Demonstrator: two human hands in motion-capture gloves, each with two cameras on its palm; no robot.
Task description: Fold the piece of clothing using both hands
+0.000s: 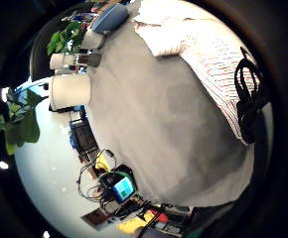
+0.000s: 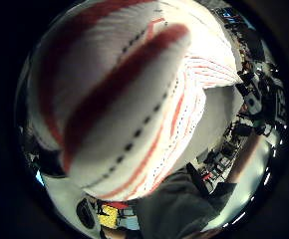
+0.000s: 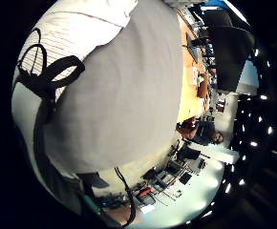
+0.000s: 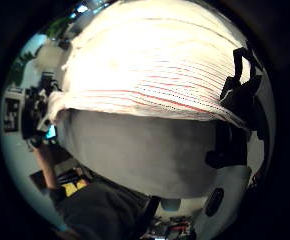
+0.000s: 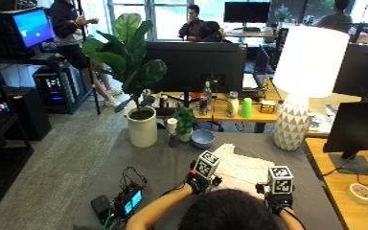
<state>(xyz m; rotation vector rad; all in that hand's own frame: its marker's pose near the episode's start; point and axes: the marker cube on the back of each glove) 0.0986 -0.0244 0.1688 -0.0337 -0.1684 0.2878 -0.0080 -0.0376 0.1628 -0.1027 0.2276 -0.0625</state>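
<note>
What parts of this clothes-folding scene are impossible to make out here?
- Near edge of the striped garment: outside view, hidden by the person's head.
- Left hand and right hand: outside view, finger positions hidden by gear on the gloves.
- Garment type: left thumb side palm view, the cloth is blurred.

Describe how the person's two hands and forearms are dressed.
Both the left hand and the right hand wear black gloves, as the outside view shows. The forearms rising from the lower edge of that view show no sleeve. The person's dark-haired head hides the lower part of the right forearm.
</note>
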